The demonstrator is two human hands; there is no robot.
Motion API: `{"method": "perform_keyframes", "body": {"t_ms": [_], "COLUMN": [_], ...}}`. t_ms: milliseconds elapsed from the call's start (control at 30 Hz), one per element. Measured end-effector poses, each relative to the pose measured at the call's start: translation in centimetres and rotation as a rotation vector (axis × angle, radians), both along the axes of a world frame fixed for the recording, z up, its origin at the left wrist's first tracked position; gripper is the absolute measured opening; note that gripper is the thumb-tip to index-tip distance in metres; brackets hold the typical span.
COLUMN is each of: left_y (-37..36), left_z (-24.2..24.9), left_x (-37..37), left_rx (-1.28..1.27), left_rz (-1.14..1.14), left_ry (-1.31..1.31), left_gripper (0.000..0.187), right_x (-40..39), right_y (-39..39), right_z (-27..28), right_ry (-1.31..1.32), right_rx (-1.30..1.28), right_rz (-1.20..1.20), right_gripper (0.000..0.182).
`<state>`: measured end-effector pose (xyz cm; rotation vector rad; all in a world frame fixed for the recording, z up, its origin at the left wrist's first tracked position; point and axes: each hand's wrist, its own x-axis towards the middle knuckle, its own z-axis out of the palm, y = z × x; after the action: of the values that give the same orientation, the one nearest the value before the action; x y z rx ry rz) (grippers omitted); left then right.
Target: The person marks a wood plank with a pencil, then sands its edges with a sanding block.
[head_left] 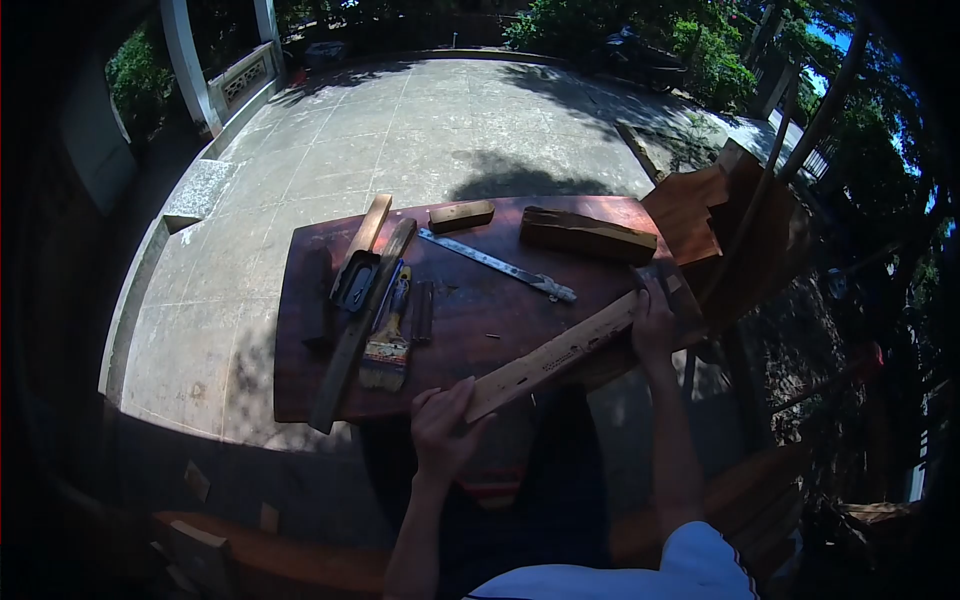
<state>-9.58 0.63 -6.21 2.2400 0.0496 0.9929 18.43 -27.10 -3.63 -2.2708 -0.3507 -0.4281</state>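
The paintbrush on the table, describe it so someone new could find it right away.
Start at the dark red-brown wooden table in the sunlit yard. Near its front left edge, beside a long diagonal wooden strip, lies the paintbrush. It alone has pale bristles, pointing toward the person, and a blue-and-yellow handle.

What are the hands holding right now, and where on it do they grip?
A long wooden strip, held at both ends: the left hand grips the near end, the right hand the far end, over the table.

On the table (470, 330), the paintbrush (388, 345) lies left of the metal ruler (497, 265), wooden blocks (586, 235) behind.
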Motion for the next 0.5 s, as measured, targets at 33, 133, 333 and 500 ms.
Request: {"method": "perform_keyframes", "body": {"t_ms": [33, 133, 333, 500], "left_y": [0.0, -0.1, 0.6, 0.8], "left_z": [0.1, 0.1, 0.4, -0.3], "left_x": [0.0, 0.1, -0.5, -0.6], "left_rx": [0.009, 0.038, 0.155, 0.388], "left_rz": [0.006, 0.024, 0.057, 0.058], "left_ry": [-0.005, -0.022, -0.074, -0.204], "left_gripper": [0.067, 0.067, 0.059, 0.042], "right_x": [0.5, 0.2, -3.2, -5.1], "right_y": [0.1, 0.3, 0.2, -1.2], "right_z": [-0.8, -2.3, -2.2, -0.7], "right_ry": [-0.023, -0.061, -0.158, -0.149], "right_rx": [-0.046, -0.121, -0.068, -0.059], "right_rz": [-0.046, -0.094, -0.044, -0.094], "right_gripper": [0.044, 0.048, 0.048, 0.047]}}
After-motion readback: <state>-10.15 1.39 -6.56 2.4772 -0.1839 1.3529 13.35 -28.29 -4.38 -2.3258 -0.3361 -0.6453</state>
